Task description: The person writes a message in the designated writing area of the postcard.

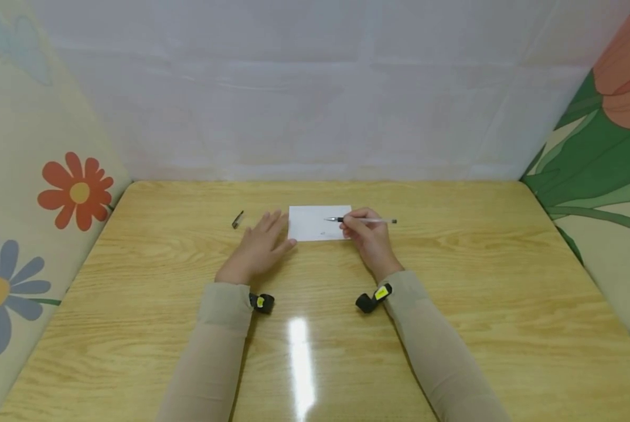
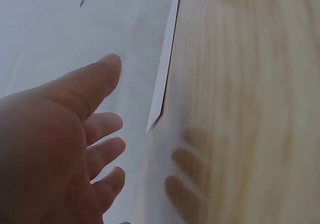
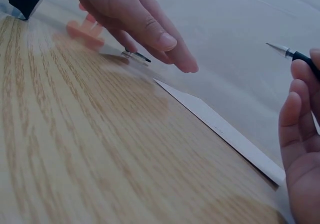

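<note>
My right hand [image 1: 371,241] pinches a clear-barrelled pen [image 1: 379,221] with a dark grip, held almost level over a small white sheet of paper [image 1: 308,219]. In the right wrist view the pen's metal tip [image 3: 278,48] points left, raised above the paper [image 3: 220,123]. A small dark mark [image 1: 322,233] shows near the sheet's lower edge. At the sheet's left side is my left hand [image 1: 262,245], its fingers spread and the thumb reaching toward the lower left corner. The left wrist view shows this hand [image 2: 55,149] hovering with nothing in it.
A pen cap [image 1: 238,220] with a dark clip lies left of my left hand. Behind the wooden table [image 1: 162,328] hangs a white cloth [image 1: 304,105], and flower-patterned panels [image 1: 24,146] flank both sides. Each wrist carries a small black camera [image 1: 262,303].
</note>
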Demonstrator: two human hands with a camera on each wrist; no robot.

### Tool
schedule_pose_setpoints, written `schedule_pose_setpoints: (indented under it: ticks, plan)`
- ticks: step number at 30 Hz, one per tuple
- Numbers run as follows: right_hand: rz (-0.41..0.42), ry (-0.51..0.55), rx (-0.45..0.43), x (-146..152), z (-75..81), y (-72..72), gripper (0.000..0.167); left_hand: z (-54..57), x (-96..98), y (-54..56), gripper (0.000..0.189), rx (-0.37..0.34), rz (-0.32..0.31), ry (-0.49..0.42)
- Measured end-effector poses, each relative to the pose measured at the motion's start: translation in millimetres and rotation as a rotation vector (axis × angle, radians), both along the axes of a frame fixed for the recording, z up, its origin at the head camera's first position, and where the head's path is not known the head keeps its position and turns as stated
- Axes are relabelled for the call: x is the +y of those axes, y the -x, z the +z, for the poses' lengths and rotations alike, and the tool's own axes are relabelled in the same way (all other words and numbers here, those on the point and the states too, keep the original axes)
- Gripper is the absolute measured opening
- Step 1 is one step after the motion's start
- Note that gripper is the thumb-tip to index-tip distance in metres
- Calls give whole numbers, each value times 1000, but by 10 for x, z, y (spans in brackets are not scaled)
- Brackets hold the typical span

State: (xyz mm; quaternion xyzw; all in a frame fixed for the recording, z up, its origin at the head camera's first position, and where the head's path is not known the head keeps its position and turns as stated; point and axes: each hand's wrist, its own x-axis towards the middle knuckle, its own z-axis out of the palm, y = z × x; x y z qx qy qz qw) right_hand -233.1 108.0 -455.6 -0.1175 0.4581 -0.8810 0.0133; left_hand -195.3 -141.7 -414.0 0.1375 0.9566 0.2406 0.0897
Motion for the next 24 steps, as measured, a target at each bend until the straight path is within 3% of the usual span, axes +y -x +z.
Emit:
schedule_pose_setpoints:
  ticks: [14,24]
  plan:
    - [-5,-10,-2,5,1,-10,27,-126,-21,20,67,-63,-17,22]
    - [7,-13,-13,11,-16,9,25,-184,-25,18,65,-62,-25,51]
